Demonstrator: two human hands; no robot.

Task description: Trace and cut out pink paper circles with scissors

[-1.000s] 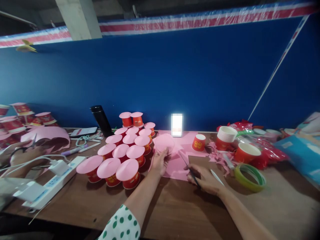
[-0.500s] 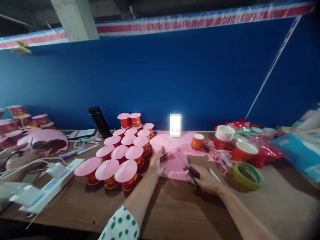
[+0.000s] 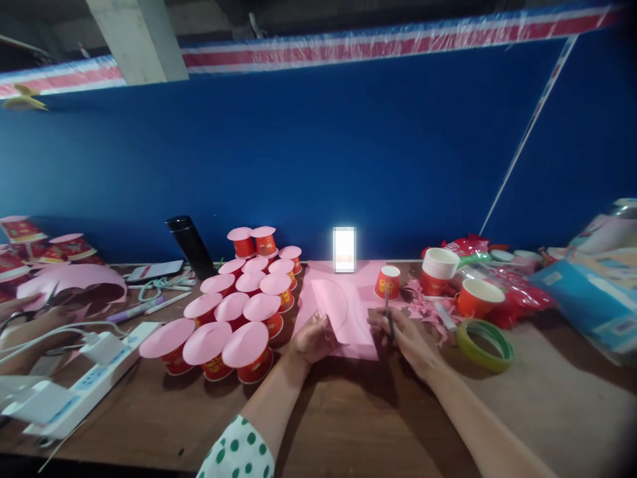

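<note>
Left hand pinches the pink paper piece, right hand grips scissors — a loose pinch could skew the cut.

Your left hand pinches a round pink paper disc, thin and matt, over the flat pink paper sheet, which has the same dull finish. Your right hand grips slim dark scissors, too small to tell their material. Under the sheet is a brown wooden table top, smooth with a faint sheen. Left of the sheet stand red paper cups capped with pink paper, a glossy black flask and a white plastic power strip. Right of the sheet lie a shiny green tape roll and crinkled glossy red plastic wrappers.
</note>
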